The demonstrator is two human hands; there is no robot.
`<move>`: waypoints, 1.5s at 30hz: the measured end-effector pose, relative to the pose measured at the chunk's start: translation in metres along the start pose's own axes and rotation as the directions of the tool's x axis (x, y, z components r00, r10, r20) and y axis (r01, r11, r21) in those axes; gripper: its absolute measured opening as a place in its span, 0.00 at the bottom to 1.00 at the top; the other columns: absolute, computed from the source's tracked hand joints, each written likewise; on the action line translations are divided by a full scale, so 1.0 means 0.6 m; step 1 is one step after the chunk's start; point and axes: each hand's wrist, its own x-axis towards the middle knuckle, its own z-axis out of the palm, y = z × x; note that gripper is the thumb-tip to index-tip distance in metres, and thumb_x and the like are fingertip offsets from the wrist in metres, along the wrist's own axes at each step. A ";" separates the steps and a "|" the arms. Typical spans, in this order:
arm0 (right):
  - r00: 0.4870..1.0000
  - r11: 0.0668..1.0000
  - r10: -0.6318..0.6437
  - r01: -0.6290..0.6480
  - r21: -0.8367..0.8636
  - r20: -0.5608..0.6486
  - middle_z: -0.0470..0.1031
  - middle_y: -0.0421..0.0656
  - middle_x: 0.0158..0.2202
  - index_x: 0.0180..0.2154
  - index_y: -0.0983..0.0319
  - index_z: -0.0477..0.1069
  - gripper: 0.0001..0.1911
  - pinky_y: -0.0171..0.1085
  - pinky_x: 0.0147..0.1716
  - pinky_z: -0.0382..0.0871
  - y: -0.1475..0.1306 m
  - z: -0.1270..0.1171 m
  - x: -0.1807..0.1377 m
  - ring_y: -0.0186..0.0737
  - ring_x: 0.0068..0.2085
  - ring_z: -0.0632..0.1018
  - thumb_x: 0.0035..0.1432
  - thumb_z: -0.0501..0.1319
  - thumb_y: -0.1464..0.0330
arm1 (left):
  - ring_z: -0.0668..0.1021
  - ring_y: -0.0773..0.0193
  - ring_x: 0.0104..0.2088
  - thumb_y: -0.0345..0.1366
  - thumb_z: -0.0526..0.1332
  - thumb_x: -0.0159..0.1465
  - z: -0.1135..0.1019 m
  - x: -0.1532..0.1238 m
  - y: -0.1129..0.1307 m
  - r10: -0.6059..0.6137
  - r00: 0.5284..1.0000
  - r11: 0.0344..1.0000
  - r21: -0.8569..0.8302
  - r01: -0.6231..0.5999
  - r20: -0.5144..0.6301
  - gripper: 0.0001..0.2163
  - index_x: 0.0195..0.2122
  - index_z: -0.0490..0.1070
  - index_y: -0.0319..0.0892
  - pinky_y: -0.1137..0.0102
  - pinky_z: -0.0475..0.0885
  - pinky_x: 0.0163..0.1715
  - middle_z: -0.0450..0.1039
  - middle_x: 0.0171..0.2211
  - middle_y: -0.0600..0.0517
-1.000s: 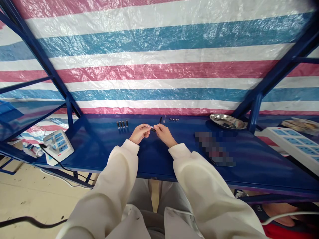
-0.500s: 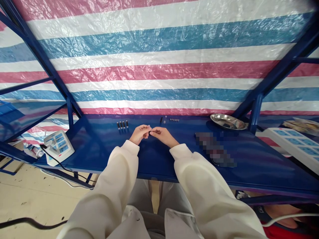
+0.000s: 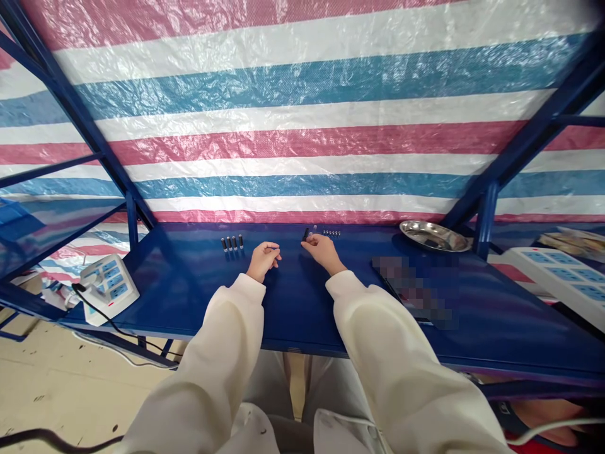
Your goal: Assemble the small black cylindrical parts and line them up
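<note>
My left hand (image 3: 263,259) rests on the blue shelf top (image 3: 198,284) with its fingers curled round a thin dark stick-like part. My right hand (image 3: 322,250) is stretched toward the back of the shelf, fingertips pinched at a small dark and clear part (image 3: 308,234) standing there. A row of several small dark cylinders (image 3: 232,243) stands upright just left of my left hand. A line of tiny metal pieces (image 3: 331,232) lies right of my right hand. Both my arms are in cream sleeves.
A round metal dish (image 3: 432,235) sits at the back right beside a blue upright post (image 3: 482,221). A white power strip (image 3: 108,284) with a black cable lies at the left end; another white strip (image 3: 562,276) lies at the far right. A striped tarp hangs behind.
My hands were together at the middle, both holding the thin part. They have separated: the right hand reached back to the small parts, the left hand sank to the shelf.
</note>
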 end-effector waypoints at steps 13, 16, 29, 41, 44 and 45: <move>0.989 0.971 0.077 -0.104 -0.217 -0.127 0.76 0.44 0.28 0.26 0.61 0.72 0.06 0.36 0.31 0.64 0.029 0.014 0.033 0.41 0.32 0.75 0.49 0.60 0.65 | 0.68 0.74 0.12 0.26 0.59 0.56 0.012 -0.004 -0.003 -0.038 0.998 0.998 0.058 0.035 0.053 0.03 0.32 0.67 0.37 0.78 0.54 0.11 0.69 0.18 0.56; 0.989 0.969 0.086 -0.111 -0.219 -0.118 0.76 0.45 0.28 0.26 0.61 0.72 0.06 0.36 0.31 0.64 0.031 0.014 0.032 0.41 0.32 0.75 0.49 0.60 0.65 | 0.68 0.74 0.12 0.26 0.59 0.56 0.015 -0.009 0.001 -0.051 0.996 0.997 0.060 0.047 0.070 0.03 0.32 0.67 0.37 0.77 0.54 0.11 0.69 0.17 0.56; 0.989 0.977 0.051 -0.078 -0.201 -0.136 0.76 0.44 0.26 0.25 0.62 0.73 0.07 0.35 0.28 0.62 0.035 0.016 0.029 0.40 0.29 0.74 0.49 0.60 0.65 | 0.68 0.74 0.12 0.27 0.59 0.57 0.015 -0.013 0.005 -0.060 0.995 0.995 0.085 0.053 0.078 0.02 0.32 0.67 0.37 0.77 0.55 0.12 0.69 0.18 0.56; 0.993 0.969 0.076 -0.095 -0.226 -0.094 0.77 0.45 0.29 0.29 0.62 0.73 0.07 0.36 0.32 0.64 0.029 0.013 0.027 0.42 0.33 0.76 0.51 0.61 0.65 | 0.68 0.74 0.12 0.26 0.59 0.56 0.013 -0.010 0.001 -0.042 0.996 0.996 0.076 0.036 0.083 0.03 0.33 0.67 0.37 0.77 0.55 0.12 0.70 0.18 0.56; 0.994 0.961 0.086 -0.100 -0.258 -0.064 0.77 0.46 0.31 0.31 0.63 0.74 0.06 0.37 0.34 0.65 0.029 0.010 0.028 0.42 0.35 0.76 0.52 0.60 0.67 | 0.68 0.74 0.13 0.26 0.58 0.57 0.013 -0.010 0.001 -0.041 0.996 0.996 0.086 0.034 0.084 0.03 0.33 0.67 0.37 0.77 0.55 0.12 0.70 0.19 0.56; 0.994 0.956 0.091 -0.104 -0.273 -0.057 0.77 0.47 0.32 0.32 0.63 0.74 0.06 0.37 0.35 0.66 0.029 0.009 0.028 0.43 0.36 0.76 0.52 0.60 0.68 | 0.68 0.74 0.13 0.26 0.58 0.57 0.013 -0.010 0.002 -0.042 0.996 0.995 0.090 0.034 0.084 0.03 0.33 0.67 0.37 0.77 0.55 0.12 0.69 0.19 0.56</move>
